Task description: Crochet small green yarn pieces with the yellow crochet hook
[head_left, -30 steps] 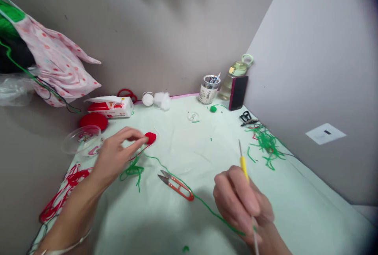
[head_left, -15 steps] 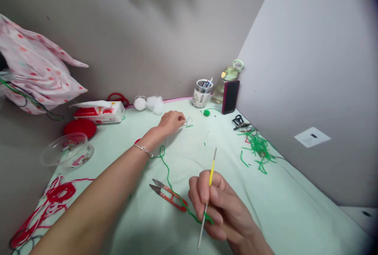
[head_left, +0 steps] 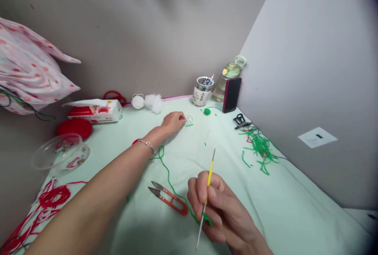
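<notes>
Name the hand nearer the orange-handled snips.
Right. The right hand is just right of the snips; the left hand is farther off, stretched out well beyond them.

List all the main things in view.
Cloth: 1, pink, left
Packet: 1, red-white, left
Scissors: 1, red, back
Disc: 1, red, left
Tub: 1, clear, left
Tangle: 1, red-white, left
Strand: 1, green, centre
Scraps: many, mostly green, right
Balls: 2, white, green, back
Stuffing: 1, white, back
Jar: 1, white, back
Bottle: 1, greenish, back
Phone, clip: 1 each, dark, right
Snips: 1, orange, centre
Hook: 1, yellow, front
Left grip: 1, centre
Right grip: 1, around hook
</notes>
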### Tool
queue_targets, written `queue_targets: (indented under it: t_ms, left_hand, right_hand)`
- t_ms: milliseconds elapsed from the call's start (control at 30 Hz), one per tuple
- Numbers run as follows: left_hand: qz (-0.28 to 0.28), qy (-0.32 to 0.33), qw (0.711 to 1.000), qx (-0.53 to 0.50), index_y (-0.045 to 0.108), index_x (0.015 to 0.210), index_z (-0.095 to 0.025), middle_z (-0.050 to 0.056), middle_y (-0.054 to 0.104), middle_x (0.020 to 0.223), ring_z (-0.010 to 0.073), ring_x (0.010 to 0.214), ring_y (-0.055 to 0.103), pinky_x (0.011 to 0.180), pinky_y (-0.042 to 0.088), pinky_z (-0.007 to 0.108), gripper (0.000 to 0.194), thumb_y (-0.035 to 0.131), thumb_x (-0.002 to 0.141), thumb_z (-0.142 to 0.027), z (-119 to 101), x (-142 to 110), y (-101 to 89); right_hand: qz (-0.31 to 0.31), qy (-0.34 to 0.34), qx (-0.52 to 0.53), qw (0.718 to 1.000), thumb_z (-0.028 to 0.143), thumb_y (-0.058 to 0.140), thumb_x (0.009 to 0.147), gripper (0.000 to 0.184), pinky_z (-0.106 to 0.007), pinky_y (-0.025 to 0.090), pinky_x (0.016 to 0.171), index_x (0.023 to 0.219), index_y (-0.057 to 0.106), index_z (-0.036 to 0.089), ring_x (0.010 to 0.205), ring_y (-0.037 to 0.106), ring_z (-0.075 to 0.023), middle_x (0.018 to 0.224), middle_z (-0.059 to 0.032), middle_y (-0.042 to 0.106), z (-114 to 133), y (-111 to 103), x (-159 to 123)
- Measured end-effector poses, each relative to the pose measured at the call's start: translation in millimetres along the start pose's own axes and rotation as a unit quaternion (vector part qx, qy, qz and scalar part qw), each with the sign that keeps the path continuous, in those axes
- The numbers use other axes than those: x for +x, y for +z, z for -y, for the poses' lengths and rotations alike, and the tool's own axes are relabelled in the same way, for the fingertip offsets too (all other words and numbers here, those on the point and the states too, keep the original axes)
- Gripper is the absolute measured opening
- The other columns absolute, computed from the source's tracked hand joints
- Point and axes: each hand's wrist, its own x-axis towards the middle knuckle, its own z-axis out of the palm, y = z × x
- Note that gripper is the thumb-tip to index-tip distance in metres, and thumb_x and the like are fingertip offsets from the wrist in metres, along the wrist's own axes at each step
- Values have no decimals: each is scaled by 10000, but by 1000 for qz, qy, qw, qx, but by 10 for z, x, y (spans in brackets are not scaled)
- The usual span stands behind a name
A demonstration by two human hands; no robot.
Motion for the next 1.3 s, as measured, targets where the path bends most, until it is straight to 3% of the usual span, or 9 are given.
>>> queue_targets:
  t_ms: [133, 267, 433, 600, 667, 800, 933, 1133, 1300]
  left_hand:
    - [-14, 17, 998, -60, 630, 1320, -199, 119, 640, 1354, 260, 1119, 671, 933, 591, 479, 362, 646, 996, -360, -96, -38, -35]
    - [-7, 56, 987, -152, 692, 1193, -161, 112, 715, 1224, 248, 1079, 688, 959, 571, 443, 265, 621, 1003, -331, -295, -327, -157]
    - [68, 107, 956, -264, 757, 1068, -215, 56, 793, 1111, 236, 1094, 720, 978, 536, 350, 298, 551, 1017, -425, -361, -1188, -392]
    - [232, 48, 855, -462, 637, 1408, -291, 111, 681, 1387, 310, 1306, 615, 1071, 487, 453, 514, 616, 965, -550, -302, -1996, -318]
    - [219, -6, 829, -515, 621, 1409, -292, 115, 691, 1270, 306, 1159, 670, 892, 573, 422, 580, 729, 890, -528, -324, -2150, -212]
    - [74, -57, 806, -584, 727, 1143, -238, 39, 692, 953, 204, 959, 674, 803, 550, 306, 354, 799, 849, -422, -434, -2236, -52]
    - [56, -63, 778, -622, 702, 905, -204, 26, 688, 819, 201, 839, 667, 634, 520, 277, 209, 757, 876, -404, -496, -2284, 20]
    - [90, -80, 813, -570, 650, 686, -181, -19, 646, 677, 125, 663, 571, 699, 460, 269, 244, 809, 781, -341, -479, -2430, 122]
    - [81, -31, 917, -389, 730, 821, -214, 43, 730, 900, 224, 856, 642, 826, 480, 340, 139, 814, 740, -290, -315, -2498, 41]
  right_hand:
    - [-5, 2, -9, 1000, 308, 740, 940, 165, -74, 398, 363, 857, 796, 177, 392, 250, 10, 746, -17, 722, 6, -24, 19]
    - [-99, -27, -45, 994, 321, 788, 898, 164, -65, 365, 356, 818, 790, 178, 406, 202, 14, 724, 0, 701, 110, -56, 49]
    - [-219, -98, -84, 967, 315, 889, 786, 160, -57, 332, 363, 810, 798, 186, 449, 203, 7, 726, 7, 688, 239, -69, 66]
    - [-273, -160, -178, 932, 392, 881, 785, 207, -95, 362, 382, 833, 803, 207, 455, 280, -1, 776, -13, 701, 218, -38, 56]
    - [-286, -180, -231, 913, 424, 874, 783, 231, -120, 383, 394, 834, 805, 210, 465, 332, -13, 793, -26, 709, 164, -31, 63]
    - [-287, -195, -329, 878, 453, 830, 825, 245, -175, 451, 477, 864, 820, 212, 507, 457, -61, 617, 10, 604, -4, -50, 80]
    - [-251, -205, -438, 838, 412, 756, 899, 187, -212, 459, 515, 899, 828, 239, 552, 542, -85, 719, -11, 683, -148, -38, 61]
    - [-252, -293, -597, 703, 297, 708, 921, 126, -263, 478, 589, 916, 827, 255, 678, 594, -138, 884, -37, 760, -167, 48, 46]
    - [-251, -173, -557, 772, 487, 650, 951, 319, -328, 543, 760, 847, 812, 232, 827, 657, -196, 978, -75, 773, 30, -57, 19]
